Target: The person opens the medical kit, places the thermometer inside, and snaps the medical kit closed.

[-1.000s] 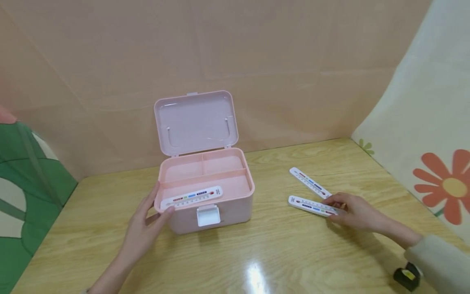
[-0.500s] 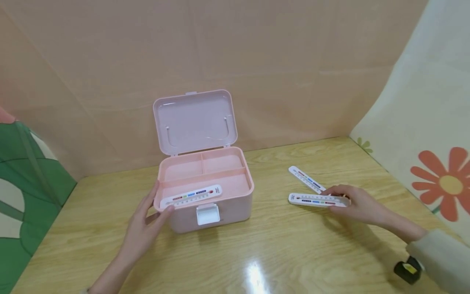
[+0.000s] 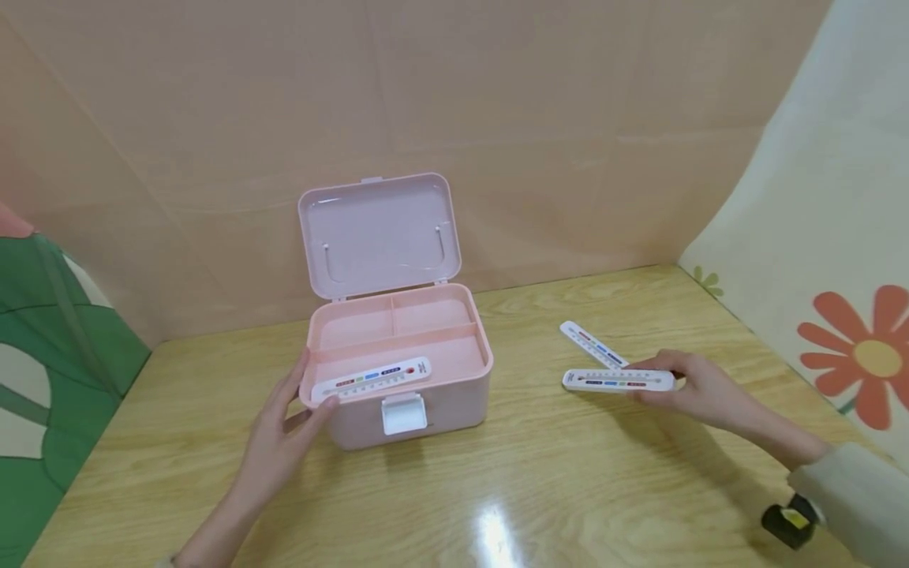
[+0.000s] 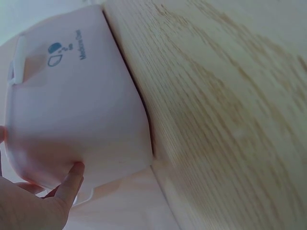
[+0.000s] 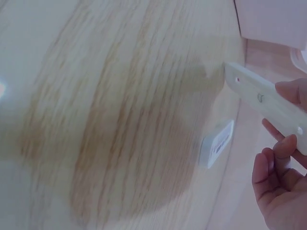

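Observation:
A pink medicine box [image 3: 454,410] stands with its lid [image 3: 379,237] raised. My left hand [image 3: 273,434] grips the box's front left corner, thumb at the front rim; in the left wrist view, fingertips press the wall beside the printed words. One white thermometer [image 3: 372,379] lies aslant in the front compartment. To the right, my right hand [image 3: 699,390] pinches a second thermometer [image 3: 604,380] by its right end, scale toward the head camera. Its plain back [image 5: 261,96] shows in the right wrist view. A third thermometer [image 3: 591,344] lies on the table behind it, partly hidden.
The box's tray has two smaller compartments at the back [image 3: 355,325] and a white latch [image 3: 403,414] in front. A pale backdrop [image 3: 554,205] rises along the wooden table's [image 3: 540,473] far edge. A flowered cloth [image 3: 838,237] hangs at the right.
My right hand has raised the second thermometer slightly off the table and turned it nearly level across the head view. The left hand and the box have stayed in place.

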The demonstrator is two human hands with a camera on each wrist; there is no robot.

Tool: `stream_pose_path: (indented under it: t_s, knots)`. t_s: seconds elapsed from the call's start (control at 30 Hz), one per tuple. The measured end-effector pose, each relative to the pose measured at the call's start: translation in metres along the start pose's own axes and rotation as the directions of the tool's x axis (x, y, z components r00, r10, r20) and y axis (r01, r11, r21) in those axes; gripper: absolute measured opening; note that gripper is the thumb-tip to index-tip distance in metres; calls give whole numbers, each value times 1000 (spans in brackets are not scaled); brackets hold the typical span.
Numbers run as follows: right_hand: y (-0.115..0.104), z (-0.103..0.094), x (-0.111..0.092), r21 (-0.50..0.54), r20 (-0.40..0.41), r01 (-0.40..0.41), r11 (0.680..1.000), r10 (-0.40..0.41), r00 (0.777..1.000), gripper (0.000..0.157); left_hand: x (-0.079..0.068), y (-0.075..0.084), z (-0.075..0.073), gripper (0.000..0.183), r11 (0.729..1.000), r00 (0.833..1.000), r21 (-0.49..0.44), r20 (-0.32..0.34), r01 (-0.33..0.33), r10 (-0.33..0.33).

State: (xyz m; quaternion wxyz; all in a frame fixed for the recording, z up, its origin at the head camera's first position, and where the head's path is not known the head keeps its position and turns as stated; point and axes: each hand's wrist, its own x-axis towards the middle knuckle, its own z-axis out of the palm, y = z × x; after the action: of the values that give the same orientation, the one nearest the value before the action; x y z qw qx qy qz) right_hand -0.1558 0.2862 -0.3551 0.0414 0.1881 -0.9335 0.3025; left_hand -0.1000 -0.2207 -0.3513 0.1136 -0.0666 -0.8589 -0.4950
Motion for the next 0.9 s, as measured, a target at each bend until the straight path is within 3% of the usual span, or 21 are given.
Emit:
stream_pose_path:
  t_s: [0.43, 0.9]
  knots:
    - [-3, -6, 5, 4, -16, -20, 1000, 20, 1000, 40, 0, 0, 0, 70, 1000, 1000, 7, 6, 10, -10]
    - [-1, -8, 13, 60, -10, 55, 997, -55, 998, 39, 0, 1, 0, 70, 1000, 1000, 1, 1, 4, -4]
